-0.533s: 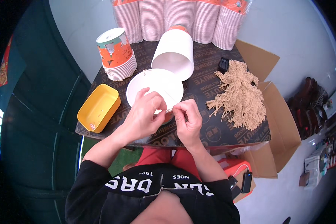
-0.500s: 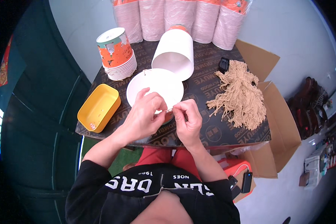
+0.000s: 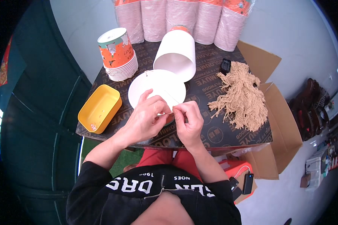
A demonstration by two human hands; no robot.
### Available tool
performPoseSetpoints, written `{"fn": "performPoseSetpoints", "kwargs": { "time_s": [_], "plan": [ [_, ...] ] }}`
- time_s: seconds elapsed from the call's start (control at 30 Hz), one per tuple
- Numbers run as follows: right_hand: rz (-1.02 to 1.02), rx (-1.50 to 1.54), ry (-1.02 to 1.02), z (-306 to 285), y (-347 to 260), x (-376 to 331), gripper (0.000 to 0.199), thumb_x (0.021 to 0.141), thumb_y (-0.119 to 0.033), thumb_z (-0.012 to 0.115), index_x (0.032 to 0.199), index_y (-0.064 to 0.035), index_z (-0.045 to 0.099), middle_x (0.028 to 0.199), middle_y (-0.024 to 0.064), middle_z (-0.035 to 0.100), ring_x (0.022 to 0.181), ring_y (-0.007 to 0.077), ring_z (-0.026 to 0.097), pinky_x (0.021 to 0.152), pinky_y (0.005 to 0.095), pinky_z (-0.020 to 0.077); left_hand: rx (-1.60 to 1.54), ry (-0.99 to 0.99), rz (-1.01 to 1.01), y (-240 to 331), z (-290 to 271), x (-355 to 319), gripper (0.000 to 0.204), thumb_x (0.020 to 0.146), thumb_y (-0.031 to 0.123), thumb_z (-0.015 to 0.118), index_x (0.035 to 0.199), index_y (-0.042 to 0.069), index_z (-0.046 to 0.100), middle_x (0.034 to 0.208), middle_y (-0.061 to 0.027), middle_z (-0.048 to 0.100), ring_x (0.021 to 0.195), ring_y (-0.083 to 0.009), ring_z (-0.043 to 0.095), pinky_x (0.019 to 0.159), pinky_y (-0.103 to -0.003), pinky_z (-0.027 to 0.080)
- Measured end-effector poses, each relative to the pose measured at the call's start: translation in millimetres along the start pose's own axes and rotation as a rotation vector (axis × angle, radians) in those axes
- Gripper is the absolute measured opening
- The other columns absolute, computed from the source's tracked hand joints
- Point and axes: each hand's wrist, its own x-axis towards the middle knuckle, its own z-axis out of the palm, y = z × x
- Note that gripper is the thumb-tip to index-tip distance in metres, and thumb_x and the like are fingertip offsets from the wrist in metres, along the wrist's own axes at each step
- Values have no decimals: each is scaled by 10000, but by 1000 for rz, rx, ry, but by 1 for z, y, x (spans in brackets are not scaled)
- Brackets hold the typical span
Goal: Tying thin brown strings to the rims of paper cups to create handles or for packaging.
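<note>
A paper bucket [image 3: 157, 88] stands in front of me with its round white side up and a bit of orange and green wall showing below. A small tan cord loop [image 3: 146, 73] sits at its far rim. At the near rim, my left hand [image 3: 148, 117] has thumb and forefinger closed, the other fingers bent. My right hand [image 3: 189, 122] pinches beside it, the fingertips of both nearly touching. Between them shows a thin, pale cord end [image 3: 172, 109], mostly hidden by the fingers.
A white bucket [image 3: 175, 56] lies on its side behind. Orange stacked buckets [image 3: 118, 54] stand left, above a yellow tub [image 3: 101, 108]. Tan cords [image 3: 242, 97] lie right, by a black clip-like object [image 3: 225, 65]. Wrapped bucket stacks [image 3: 180, 22] line the back; a cardboard box [image 3: 281, 127] stands right.
My fingertips have shifted very slightly at the near rim, and less of the pale cord end shows between them. The other things keep their places.
</note>
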Motion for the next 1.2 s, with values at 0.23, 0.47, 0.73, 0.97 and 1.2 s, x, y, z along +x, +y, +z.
{"fn": "performPoseSetpoints", "kwargs": {
  "time_s": [0.23,0.47,0.73,0.97,1.2],
  "plan": [
    [-108,-93,-57,-5,0,3,155,806,51,713,936,-13,657,833,102,574,659,233,628,552,340,497,-26,34,16,-1,0,3,115,811,-13,655,849,63,577,842,-59,612,820,-255,642,1116,-554,302],
    [-103,-66,-103,-7,-4,1,163,787,54,720,924,-18,672,856,108,563,650,233,617,544,332,491,-42,41,-1,-1,-1,7,124,831,-23,643,883,59,566,826,-63,613,800,-259,645,1110,-546,318],
    [73,154,-78,-10,-6,-1,71,841,27,701,906,9,680,846,60,538,679,135,518,569,258,409,-120,37,-64,-4,3,9,128,837,-41,620,893,49,548,797,-67,597,775,-268,645,1117,-552,322],
    [106,176,-80,-8,-8,1,14,869,14,681,881,16,676,820,59,539,673,129,520,568,262,407,-12,-13,31,-3,-1,5,199,784,-52,629,947,51,583,905,-93,611,926,-270,634,1132,-613,256],
    [140,170,-72,-14,-9,0,30,848,28,684,877,22,676,826,79,570,687,160,575,594,275,450,-29,-37,93,-1,1,9,197,796,0,690,973,64,635,921,-79,619,951,-250,634,1143,-593,250]
  ]
}}
